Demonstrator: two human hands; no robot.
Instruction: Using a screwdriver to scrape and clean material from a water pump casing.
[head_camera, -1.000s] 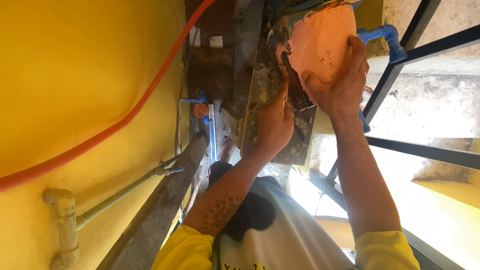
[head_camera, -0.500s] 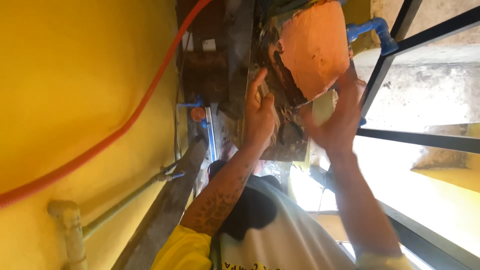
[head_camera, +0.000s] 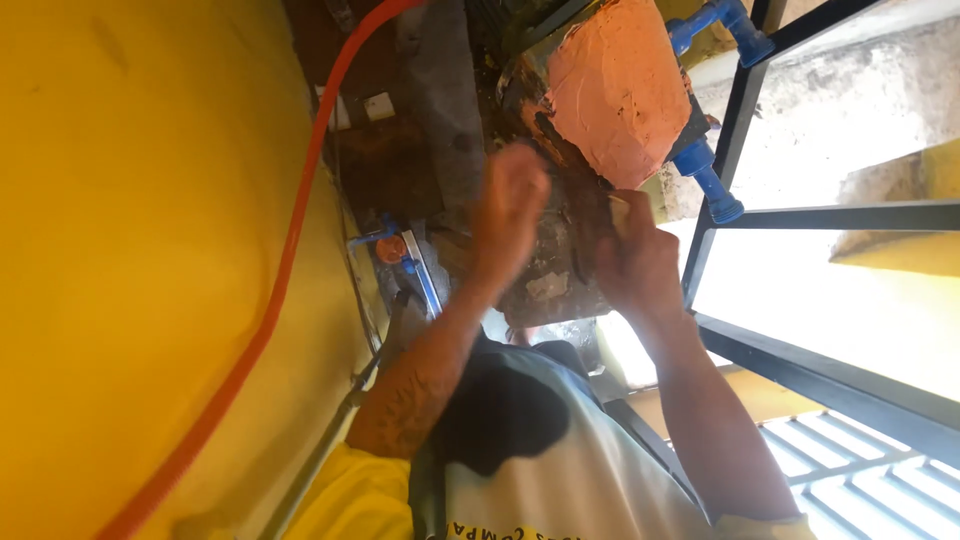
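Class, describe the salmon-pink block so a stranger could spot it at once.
Start at the black window frame on the right. Against its left bar, above both raised hands, sits the salmon-pink block. Its smeared, paste-coated face and blue pipe fittings beside it set it apart from the dark debris around.

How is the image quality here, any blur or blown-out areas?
Head view: the left hand is smeared by motion blur; the right hand is a little sharper. Daylight behind the black window frame is overexposed to near white. The yellow wall is evenly lit, and the orange-coated block stays fairly crisp.

yellow wall (head_camera: 120, 250) left, black window bars (head_camera: 800, 215) right, narrow gap between
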